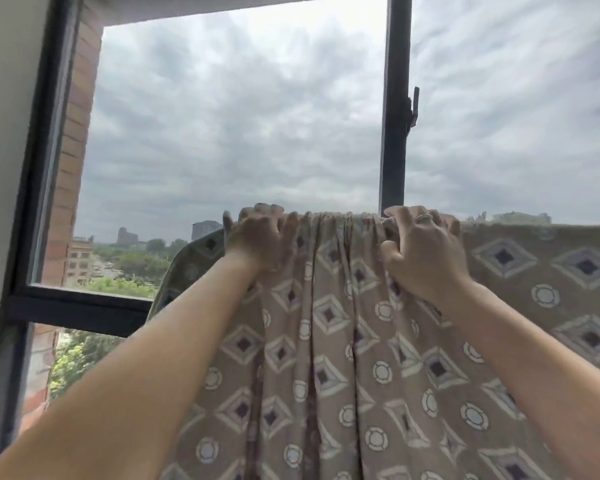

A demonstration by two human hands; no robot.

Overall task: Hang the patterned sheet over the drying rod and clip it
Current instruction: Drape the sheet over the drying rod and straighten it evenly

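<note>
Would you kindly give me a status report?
Left hand and right hand grip the sheet top. Sheet draped, bunched between hands. Not clipped yet.

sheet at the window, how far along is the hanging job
Done: the patterned sheet hangs draped over a support it hides, at the window. In hand: the left hand and right hand grip its bunched upper edge. Left: spreading those gathers flat and clipping; no clip is visible.

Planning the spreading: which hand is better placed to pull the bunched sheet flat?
Probably left: the left hand grips the sheet at its bunched end; beyond the right hand it lies flat.
</note>
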